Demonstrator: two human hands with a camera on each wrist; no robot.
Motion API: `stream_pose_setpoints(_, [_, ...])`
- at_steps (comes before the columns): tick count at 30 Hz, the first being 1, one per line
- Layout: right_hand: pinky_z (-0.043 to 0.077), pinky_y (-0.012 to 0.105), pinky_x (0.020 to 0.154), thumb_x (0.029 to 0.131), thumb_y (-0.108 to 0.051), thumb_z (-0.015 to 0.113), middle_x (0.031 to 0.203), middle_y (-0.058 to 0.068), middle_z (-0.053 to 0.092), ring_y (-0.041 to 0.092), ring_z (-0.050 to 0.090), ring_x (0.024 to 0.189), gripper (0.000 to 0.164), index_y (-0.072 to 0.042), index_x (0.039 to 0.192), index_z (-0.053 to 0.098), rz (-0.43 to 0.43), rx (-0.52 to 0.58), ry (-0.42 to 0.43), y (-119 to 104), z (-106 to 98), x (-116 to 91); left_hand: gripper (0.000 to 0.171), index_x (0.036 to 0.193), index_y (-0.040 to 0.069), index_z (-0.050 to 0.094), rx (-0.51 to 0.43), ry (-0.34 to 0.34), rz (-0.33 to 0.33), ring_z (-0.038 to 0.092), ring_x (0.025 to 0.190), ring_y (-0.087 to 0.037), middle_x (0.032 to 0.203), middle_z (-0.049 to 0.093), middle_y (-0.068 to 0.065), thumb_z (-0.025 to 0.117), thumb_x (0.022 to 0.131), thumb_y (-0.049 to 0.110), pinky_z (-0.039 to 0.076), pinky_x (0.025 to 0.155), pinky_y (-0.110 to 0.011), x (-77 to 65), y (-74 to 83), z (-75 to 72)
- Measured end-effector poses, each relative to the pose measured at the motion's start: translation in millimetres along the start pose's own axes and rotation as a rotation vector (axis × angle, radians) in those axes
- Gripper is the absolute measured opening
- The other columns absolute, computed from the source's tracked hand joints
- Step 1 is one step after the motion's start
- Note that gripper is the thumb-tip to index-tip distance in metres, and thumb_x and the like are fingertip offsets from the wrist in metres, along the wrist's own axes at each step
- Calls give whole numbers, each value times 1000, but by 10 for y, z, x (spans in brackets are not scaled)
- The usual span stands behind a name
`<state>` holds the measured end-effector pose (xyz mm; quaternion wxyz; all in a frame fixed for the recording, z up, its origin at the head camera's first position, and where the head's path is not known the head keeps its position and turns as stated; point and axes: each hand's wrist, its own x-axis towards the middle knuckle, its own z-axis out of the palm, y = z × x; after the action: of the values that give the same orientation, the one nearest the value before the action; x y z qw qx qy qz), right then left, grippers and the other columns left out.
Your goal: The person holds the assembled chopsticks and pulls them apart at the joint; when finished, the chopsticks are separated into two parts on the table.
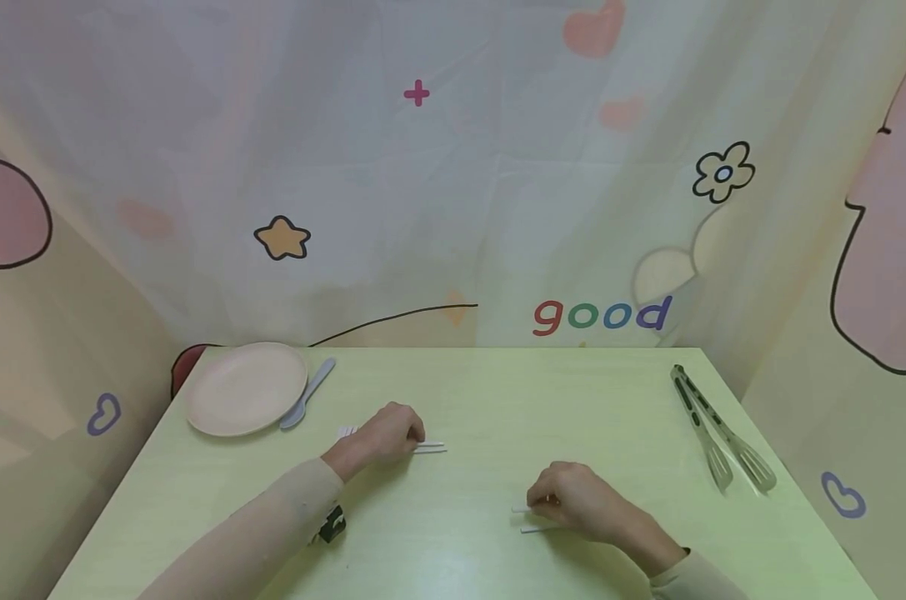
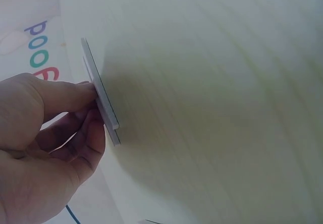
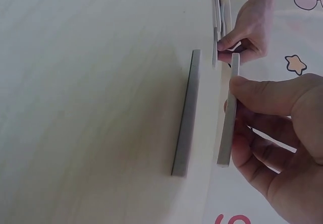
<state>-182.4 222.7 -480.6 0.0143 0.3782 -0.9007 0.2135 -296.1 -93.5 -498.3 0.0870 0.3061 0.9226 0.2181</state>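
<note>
In the head view, my left hand (image 1: 387,433) is left of the table's middle, its fingertips at two thin white sticks (image 1: 430,444). The left wrist view has these sticks (image 2: 102,90) side by side, thumb and fingers pinching at their edge; whether both are gripped is unclear. My right hand (image 1: 578,498), nearer the front and to the right, pinches a straight, square-edged white stick (image 3: 229,113) between thumb and fingers. Beside it a second, similar stick (image 3: 186,118) lies on the table, apart from the fingers.
A pale round plate (image 1: 246,390) sits at the table's back left, a grey-blue spoon (image 1: 308,394) along its right side. Behind my left wrist shows a pale pronged end (image 1: 347,432), perhaps a fork. Metal tongs (image 1: 721,429) lie at the right. A printed curtain (image 1: 437,183) hangs behind the table.
</note>
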Motion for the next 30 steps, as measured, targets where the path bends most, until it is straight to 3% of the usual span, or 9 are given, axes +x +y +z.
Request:
stream_pose_setpoints(7, [51,22,69,81,-6,75,84,-6,72,3,60,79,8,-13,85,76,-1,-3,-23,-4,52,-7,11,88,6,77,3,12,-17,64,83,-16,89,73,-5,69,85,-1,55,78,-34,-8,-12,-9])
stream_pose_setpoints(22, [51,23,71,81,-6,75,84,-10,72,0,60,78,11,-17,84,77,16,5,-65,26,134,-35,11,93,3,76,-31,37,-26,62,80,-15,89,72,-6,69,84,1,54,75,-33,-62,-18,-78])
stream_pose_setpoints(30, [51,22,70,83,-7,74,83,-13,70,-3,58,77,12,-18,82,77,19,14,-69,35,157,-35,13,96,1,75,-49,158,-21,61,76,-11,87,72,-3,69,84,3,52,69,-28,-260,15,-252])
